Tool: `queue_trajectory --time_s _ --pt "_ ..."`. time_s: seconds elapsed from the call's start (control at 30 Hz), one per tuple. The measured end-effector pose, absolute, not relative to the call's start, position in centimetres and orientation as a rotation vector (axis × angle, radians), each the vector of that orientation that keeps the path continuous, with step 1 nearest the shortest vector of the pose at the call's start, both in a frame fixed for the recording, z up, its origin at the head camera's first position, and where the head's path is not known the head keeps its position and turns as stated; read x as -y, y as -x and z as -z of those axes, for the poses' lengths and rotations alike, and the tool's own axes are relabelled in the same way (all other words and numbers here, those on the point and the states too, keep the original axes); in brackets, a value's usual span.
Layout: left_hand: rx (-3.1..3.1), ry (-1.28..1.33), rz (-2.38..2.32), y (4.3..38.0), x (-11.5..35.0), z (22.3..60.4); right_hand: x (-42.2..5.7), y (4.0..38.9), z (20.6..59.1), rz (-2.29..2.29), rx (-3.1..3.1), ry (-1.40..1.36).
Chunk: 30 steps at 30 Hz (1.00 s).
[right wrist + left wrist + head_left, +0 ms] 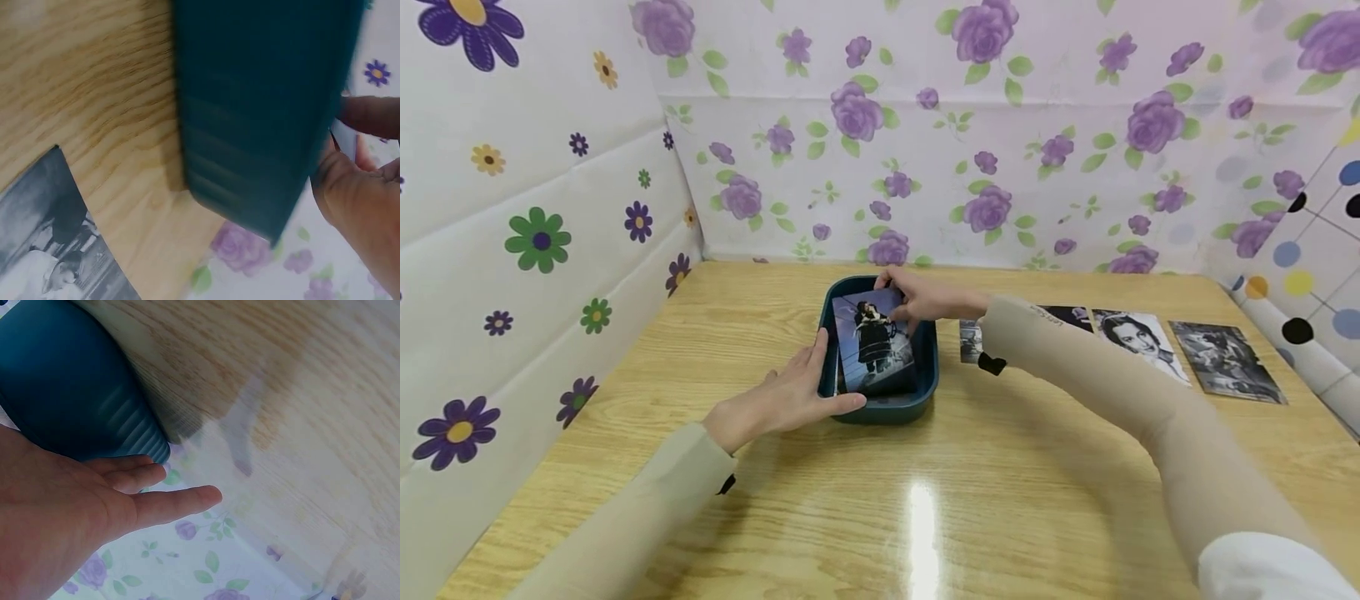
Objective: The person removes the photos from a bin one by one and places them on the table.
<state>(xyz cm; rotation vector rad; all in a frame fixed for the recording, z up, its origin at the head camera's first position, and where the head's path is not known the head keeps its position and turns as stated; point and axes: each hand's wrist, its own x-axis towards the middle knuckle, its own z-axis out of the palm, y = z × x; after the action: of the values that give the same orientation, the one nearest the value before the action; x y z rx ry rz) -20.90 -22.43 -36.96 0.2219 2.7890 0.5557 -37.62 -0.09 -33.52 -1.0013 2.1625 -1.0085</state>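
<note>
A dark teal plastic bin (pixel 883 413) stands on the table with a photo card (pixel 859 354) of a dark-clothed figure on a bluish ground lying tilted in its mouth. Other cards seem to lie beneath it, mostly hidden. My right hand (pixel 923 297) pinches the photo card near its upper right corner; in the right wrist view a thin card edge (pixel 344 139) shows between thumb and fingers. Against the bin's left side rests my left hand (pixel 786 393), fingers straight, thumb stretched over the front rim. The left wrist view shows those fingers beside the ribbed bin wall (pixel 94 381).
Right of the bin, several photo cards lie in a row, among them a black-and-white portrait (pixel 1138 340) and a grey scene (pixel 1225 360). My right forearm partly covers the row. Flowered cloth (pixel 1052 183) hangs behind the wooden table (pixel 1000 492), with more patterned cloth at both sides.
</note>
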Motion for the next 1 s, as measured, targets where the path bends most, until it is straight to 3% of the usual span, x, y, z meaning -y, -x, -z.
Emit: queue_trajectory --time_s 0.3,0.6,1.0 --pt "-2.781 -0.236 -0.573 20.9 22.5 36.9 -7.4 35.9 30.7 1.231 -2.197 0.887" --pt "-2.781 -0.232 -0.567 20.7 22.6 36.9 -17.1 32.2 34.5 1.208 -2.170 0.842" --pt "-2.781 -0.231 -0.577 20.9 22.4 36.9 -17.6 30.0 40.0 0.867 -2.680 1.132"
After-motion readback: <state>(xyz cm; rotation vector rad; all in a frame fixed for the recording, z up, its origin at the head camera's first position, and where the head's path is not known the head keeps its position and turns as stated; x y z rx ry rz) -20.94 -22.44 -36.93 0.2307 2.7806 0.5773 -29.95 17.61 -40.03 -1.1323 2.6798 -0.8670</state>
